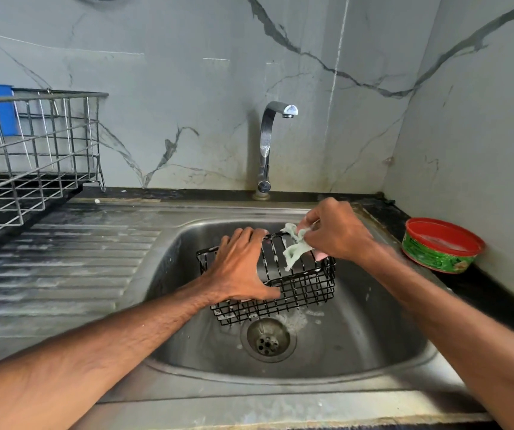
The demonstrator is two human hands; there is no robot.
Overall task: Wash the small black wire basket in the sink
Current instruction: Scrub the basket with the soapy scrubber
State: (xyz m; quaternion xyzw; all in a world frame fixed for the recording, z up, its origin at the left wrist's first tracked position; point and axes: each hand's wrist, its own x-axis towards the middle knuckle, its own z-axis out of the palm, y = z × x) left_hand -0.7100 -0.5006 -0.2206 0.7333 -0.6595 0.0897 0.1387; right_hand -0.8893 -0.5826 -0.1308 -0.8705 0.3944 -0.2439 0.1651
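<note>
One sink [358,336], one drain [268,339]. Just beyond the drain, one black wire basket [299,283] lies tipped inside the bowl (suds cling to its lower wires). Two hands: the left hand [243,268] grips its upper side, and the right hand [339,234] pinches one pale green rag [294,249] against the wires. Farther back are one red-rimmed tub [441,245], one tap [268,144] and one dish rack [32,150].

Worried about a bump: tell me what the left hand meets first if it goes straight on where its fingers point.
Likely the sink's far wall, left of the tap; the left hand grips the black wire basket, fingers pointing away. Depth is unclear.
</note>
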